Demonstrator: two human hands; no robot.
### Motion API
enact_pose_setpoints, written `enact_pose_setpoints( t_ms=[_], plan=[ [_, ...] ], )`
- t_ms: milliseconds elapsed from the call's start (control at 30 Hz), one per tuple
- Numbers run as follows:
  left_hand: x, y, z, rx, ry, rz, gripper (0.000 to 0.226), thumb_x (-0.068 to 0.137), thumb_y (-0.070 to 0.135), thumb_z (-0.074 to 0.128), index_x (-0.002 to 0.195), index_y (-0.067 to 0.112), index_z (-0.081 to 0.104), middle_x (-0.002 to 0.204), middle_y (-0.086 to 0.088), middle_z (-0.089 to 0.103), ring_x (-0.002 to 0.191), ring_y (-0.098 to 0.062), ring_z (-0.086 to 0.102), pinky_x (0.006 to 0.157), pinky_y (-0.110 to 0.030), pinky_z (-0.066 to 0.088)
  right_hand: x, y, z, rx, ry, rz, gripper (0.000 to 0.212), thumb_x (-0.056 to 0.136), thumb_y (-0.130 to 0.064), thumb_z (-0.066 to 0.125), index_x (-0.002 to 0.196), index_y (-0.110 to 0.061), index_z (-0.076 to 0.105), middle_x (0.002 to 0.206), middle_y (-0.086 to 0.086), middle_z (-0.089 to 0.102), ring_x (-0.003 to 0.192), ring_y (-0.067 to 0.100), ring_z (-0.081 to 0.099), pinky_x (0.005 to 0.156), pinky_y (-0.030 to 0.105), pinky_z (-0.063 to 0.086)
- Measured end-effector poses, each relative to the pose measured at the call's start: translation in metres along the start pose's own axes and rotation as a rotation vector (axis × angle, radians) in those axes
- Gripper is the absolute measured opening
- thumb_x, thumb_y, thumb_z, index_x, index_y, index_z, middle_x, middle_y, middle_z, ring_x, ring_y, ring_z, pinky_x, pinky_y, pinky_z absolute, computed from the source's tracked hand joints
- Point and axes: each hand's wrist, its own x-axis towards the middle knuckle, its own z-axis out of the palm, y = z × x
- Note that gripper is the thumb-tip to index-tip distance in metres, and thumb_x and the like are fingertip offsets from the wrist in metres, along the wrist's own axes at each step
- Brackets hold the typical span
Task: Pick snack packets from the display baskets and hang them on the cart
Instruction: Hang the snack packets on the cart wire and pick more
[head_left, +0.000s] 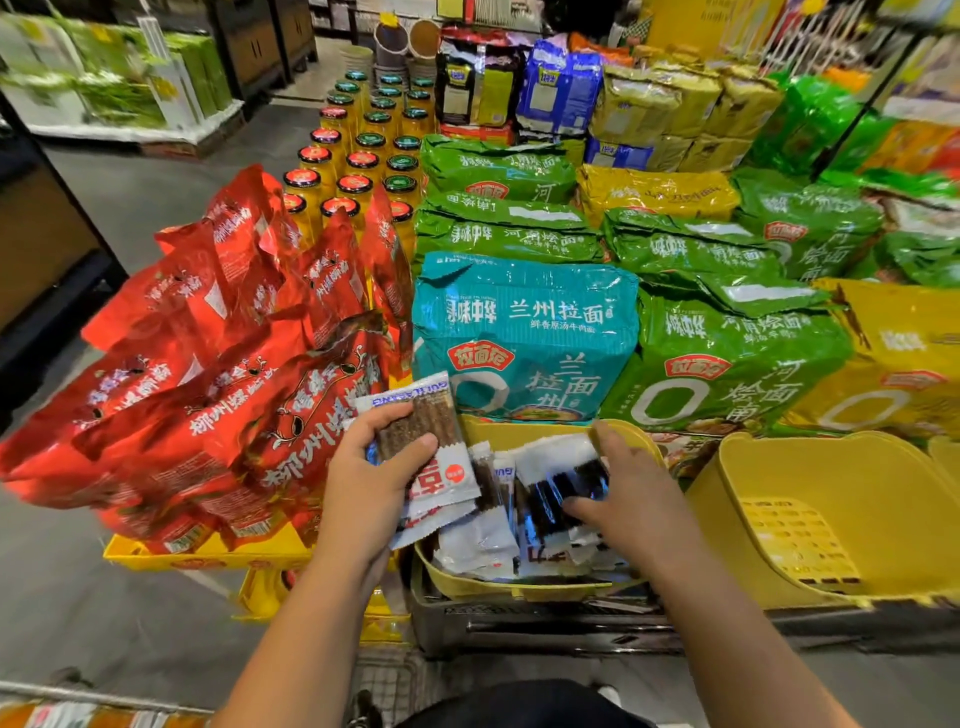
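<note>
I am holding a small stack of snack packets (434, 447) in my left hand (371, 470), just left of the yellow basket (524, 591), thumb clamping across the top packet and fingers curling under the stack. My right hand (626, 486) is reaching into the basket, fingers lying together over the loose packets (545, 506) inside; I cannot tell whether they are closing on one. I am judging these packets as light, thin and crinkly, with slick film that could slide out of a stack, so I am favouring a pinch near the flat sealed end, not the sticks inside. Behind the basket a teal noodle bag (524, 338) is standing. The basket's floor is hiding under packets, any hang holes are too small to see, and I am not making out the cart anywhere.
</note>
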Motion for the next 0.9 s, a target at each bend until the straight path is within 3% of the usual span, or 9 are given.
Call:
enact_pose_setpoints(
  t_ms=[133,233,333,433,533,633,700,800,900],
  plan=[
    [-0.005,0.006,0.012,-0.043,-0.077,-0.083,0.040,0.096,-0.003,0.043,0.108,0.021,0.073,0.101,-0.007,0.076,0.079,-0.023,0.071,0.069,-0.038,0.056,0.002,-0.006,0.005,-0.012,0.007,-0.195,0.045,0.100,-0.043,0.055,0.145,-0.041,0.050,0.158,0.002,0.033,0.142,0.026,0.033,0.117,0.043,0.035],
    [-0.006,0.005,0.018,-0.044,-0.125,-0.143,0.049,0.094,-0.006,0.035,0.108,0.019,0.075,0.092,0.002,0.078,0.078,-0.023,0.073,0.073,-0.041,0.056,0.003,0.000,0.010,-0.072,-0.155,-0.070,0.046,0.102,-0.051,0.046,0.146,-0.039,0.050,0.157,0.005,0.039,0.135,0.031,0.042,0.112,0.043,0.041],
    [-0.005,0.005,0.023,-0.017,-0.130,-0.161,0.051,0.093,-0.008,0.034,0.107,0.019,0.076,0.099,-0.002,0.077,0.079,-0.023,0.073,0.070,-0.040,0.057,0.007,0.011,0.006,-0.117,0.007,-0.032,0.045,0.101,-0.045,0.049,0.141,-0.026,0.055,0.145,0.004,0.050,0.128,0.028,0.046,0.108,0.041,0.042],
    [-0.003,0.008,0.022,0.006,-0.138,-0.152,0.051,0.093,-0.007,0.035,0.107,0.020,0.076,0.106,-0.006,0.074,0.085,-0.025,0.072,0.069,-0.039,0.057,0.010,0.010,0.007,-0.035,-0.110,-0.177,0.054,0.100,-0.036,0.057,0.151,-0.035,0.041,0.159,-0.007,0.036,0.144,0.022,0.033,0.119,0.041,0.033],
    [0.003,0.013,0.017,-0.019,-0.110,-0.127,0.051,0.092,-0.008,0.034,0.106,0.019,0.076,0.100,-0.006,0.075,0.077,-0.022,0.071,0.063,-0.035,0.058,0.016,0.006,0.013,-0.110,-0.279,-0.190,0.064,0.100,-0.048,0.053,0.157,-0.042,0.025,0.168,-0.013,0.012,0.156,0.021,0.005,0.125,0.046,0.017],
    [0.006,0.020,0.008,-0.044,-0.083,-0.127,0.050,0.093,-0.007,0.033,0.110,0.017,0.074,0.101,-0.009,0.074,0.076,-0.025,0.069,0.058,-0.033,0.058,0.019,0.004,0.013,-0.219,-0.292,-0.183,0.069,0.100,-0.057,0.047,0.159,-0.045,0.013,0.168,-0.015,0.001,0.156,0.023,-0.012,0.124,0.055,-0.005],
    [0.007,0.020,0.004,-0.050,-0.076,-0.131,0.050,0.093,-0.007,0.033,0.112,0.017,0.073,0.102,-0.011,0.074,0.076,-0.026,0.069,0.057,-0.033,0.058,0.014,-0.002,0.012,-0.227,-0.314,-0.211,0.065,0.099,-0.061,0.047,0.157,-0.045,0.023,0.168,-0.013,0.010,0.156,0.021,-0.004,0.125,0.053,0.001],
    [0.006,0.017,0.004,-0.037,-0.096,-0.138,0.052,0.093,-0.008,0.034,0.108,0.019,0.075,0.103,-0.012,0.075,0.076,-0.027,0.069,0.063,-0.036,0.057,0.004,-0.009,0.013,-0.169,-0.287,-0.237,0.056,0.097,-0.063,0.048,0.148,-0.042,0.045,0.161,-0.006,0.037,0.149,0.024,0.027,0.115,0.043,0.036],
    [0.004,0.015,0.005,-0.023,-0.161,-0.151,0.056,0.092,-0.010,0.037,0.103,0.025,0.079,0.112,-0.014,0.074,0.081,-0.027,0.069,0.072,-0.038,0.055,0.007,-0.003,0.013,-0.185,-0.211,-0.206,0.048,0.098,-0.062,0.045,0.143,-0.045,0.051,0.164,-0.008,0.029,0.142,0.030,0.037,0.111,0.043,0.040]
  ],
)
